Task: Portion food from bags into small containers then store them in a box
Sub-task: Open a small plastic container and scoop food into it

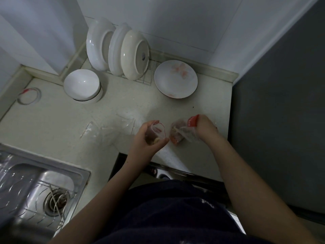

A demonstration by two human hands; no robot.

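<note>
The left hand [147, 138] had its fingers curled round one small clear container [157, 132] with a red rim, tilted toward the right and held near the front edge of the pale countertop [52, 124]. At the container's 3 o'clock, almost touching it, was one plastic bag of food [176, 136] with orange and brownish pieces inside, low against the counter. The right hand [204, 126] gripped the bag's gathered top together with one red piece [192, 121]; what that piece was could not be told. At 9 o'clock from the left hand lay crumpled clear plastic [112, 129], its number of sheets unclear. At 11 o'clock from the hands, three white plates [135, 55] stood on edge in one wire rack [146, 77]. One flowered plate [175, 79] lay flat at 12 o'clock, and one white bowl [81, 84] sat at 10 o'clock, with one clear round lid [29, 95] farther left. One steel sink [44, 187] lay at 8 o'clock.
</note>
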